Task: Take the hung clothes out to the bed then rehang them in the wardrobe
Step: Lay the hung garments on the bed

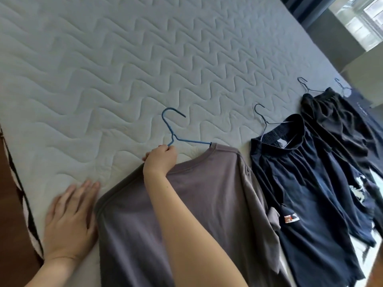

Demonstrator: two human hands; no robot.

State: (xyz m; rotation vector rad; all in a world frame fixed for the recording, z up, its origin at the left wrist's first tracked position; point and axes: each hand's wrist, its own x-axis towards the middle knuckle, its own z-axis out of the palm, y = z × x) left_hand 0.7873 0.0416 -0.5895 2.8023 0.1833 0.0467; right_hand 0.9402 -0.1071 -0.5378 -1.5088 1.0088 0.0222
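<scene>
A grey-brown T-shirt [207, 195] on a blue wire hanger [173, 129] lies on the white quilted bed [124, 69]. My right hand [160, 159] grips the hanger just below its hook, at the shirt's collar. My left hand [71, 220] rests flat on the mattress, fingers apart, beside the shirt's left shoulder. To the right lies a navy garment [310, 183] on a dark wire hanger [264, 119]. Beyond it a black garment [339, 123] lies on another dark hanger [304, 84].
Another hanger hook [342, 87] and a dark item show at the bed's far right edge. A brown floor and patterned bed border [18, 183] run along the left. A window [360, 19] and dark curtain stand at the top right.
</scene>
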